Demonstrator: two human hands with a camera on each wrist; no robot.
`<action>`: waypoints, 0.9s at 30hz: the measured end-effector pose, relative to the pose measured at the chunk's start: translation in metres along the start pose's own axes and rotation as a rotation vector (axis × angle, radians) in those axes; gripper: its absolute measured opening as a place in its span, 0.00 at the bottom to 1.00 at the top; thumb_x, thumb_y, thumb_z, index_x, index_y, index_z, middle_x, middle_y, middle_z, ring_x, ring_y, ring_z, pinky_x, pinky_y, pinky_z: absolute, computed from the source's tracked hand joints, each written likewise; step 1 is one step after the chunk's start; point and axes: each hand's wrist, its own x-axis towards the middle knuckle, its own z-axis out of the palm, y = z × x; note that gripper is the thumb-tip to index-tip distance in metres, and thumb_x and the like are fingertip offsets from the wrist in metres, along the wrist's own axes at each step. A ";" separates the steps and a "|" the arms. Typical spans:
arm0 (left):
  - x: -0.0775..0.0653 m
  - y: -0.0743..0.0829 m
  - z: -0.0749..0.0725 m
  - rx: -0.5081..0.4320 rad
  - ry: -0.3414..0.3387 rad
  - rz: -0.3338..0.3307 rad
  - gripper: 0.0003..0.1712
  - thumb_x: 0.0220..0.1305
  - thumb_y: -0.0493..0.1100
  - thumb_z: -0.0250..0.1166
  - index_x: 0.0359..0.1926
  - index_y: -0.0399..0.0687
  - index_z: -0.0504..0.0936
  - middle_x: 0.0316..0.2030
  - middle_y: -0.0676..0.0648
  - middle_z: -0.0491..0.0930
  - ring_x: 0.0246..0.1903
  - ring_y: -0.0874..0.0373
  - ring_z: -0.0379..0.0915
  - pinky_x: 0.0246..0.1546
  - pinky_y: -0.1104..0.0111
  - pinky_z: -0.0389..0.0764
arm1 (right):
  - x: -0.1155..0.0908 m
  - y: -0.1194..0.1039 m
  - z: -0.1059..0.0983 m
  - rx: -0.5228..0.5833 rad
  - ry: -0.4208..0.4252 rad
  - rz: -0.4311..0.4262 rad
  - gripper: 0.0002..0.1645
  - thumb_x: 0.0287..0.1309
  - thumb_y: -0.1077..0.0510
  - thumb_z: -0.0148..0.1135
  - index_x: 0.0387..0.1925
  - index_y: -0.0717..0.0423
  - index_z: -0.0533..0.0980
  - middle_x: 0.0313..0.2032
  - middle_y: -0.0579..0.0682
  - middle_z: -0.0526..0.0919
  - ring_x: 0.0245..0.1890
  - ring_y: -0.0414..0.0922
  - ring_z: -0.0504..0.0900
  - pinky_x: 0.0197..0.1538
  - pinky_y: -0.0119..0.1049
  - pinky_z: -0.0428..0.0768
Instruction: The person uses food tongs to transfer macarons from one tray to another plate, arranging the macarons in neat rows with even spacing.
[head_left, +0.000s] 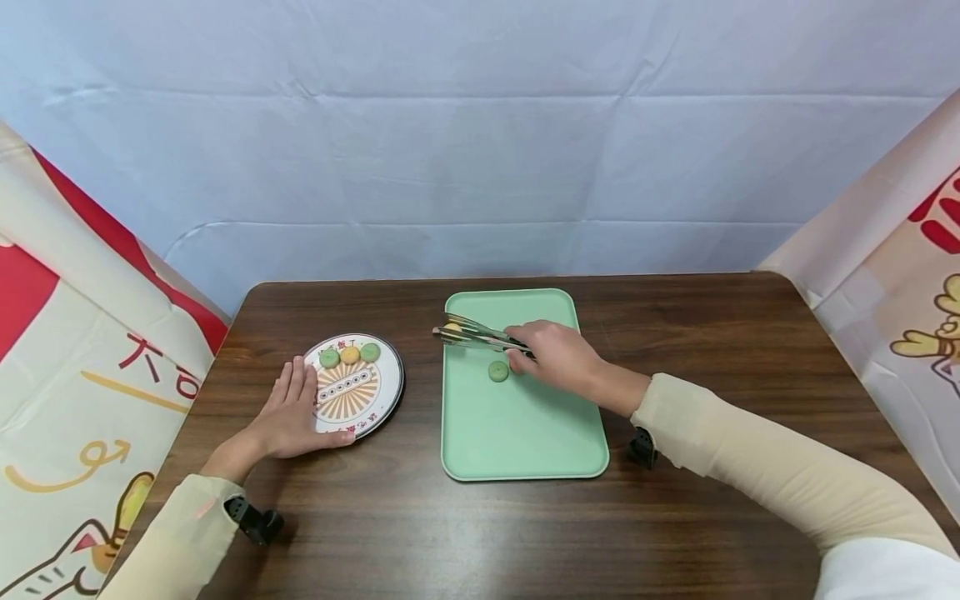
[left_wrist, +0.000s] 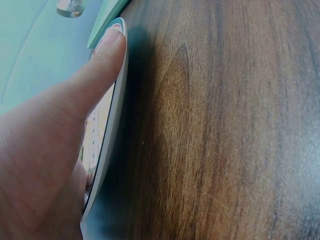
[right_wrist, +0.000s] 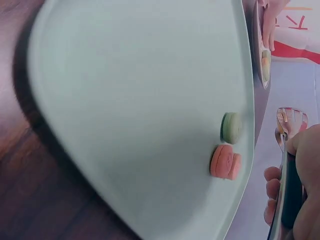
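Tongs (head_left: 491,337) in the right hand's (head_left: 558,354) grip, yellow macaron (head_left: 453,327) between their tips!
Left past the tray's (head_left: 525,433) edge, a strip of table (head_left: 423,417), then plate (head_left: 388,387), left hand (head_left: 291,412) straight-fingered at its rim.

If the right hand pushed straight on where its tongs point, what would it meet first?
Probably the printed cloth: the tongs aim just past the far side of the plate, though height is unclear.

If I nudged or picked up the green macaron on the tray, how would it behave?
The green macaron looks small beside the tongs, so probably light. Lying flat, it would likelier slide than roll. Its matte, biscuity shell might crack if squeezed.
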 end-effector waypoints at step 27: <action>0.002 -0.001 0.001 0.014 -0.001 0.001 0.86 0.48 0.83 0.65 0.75 0.20 0.32 0.76 0.24 0.21 0.75 0.29 0.16 0.72 0.35 0.34 | 0.014 -0.023 0.008 -0.005 -0.011 -0.068 0.21 0.71 0.54 0.62 0.59 0.61 0.80 0.48 0.55 0.88 0.49 0.50 0.86 0.50 0.46 0.84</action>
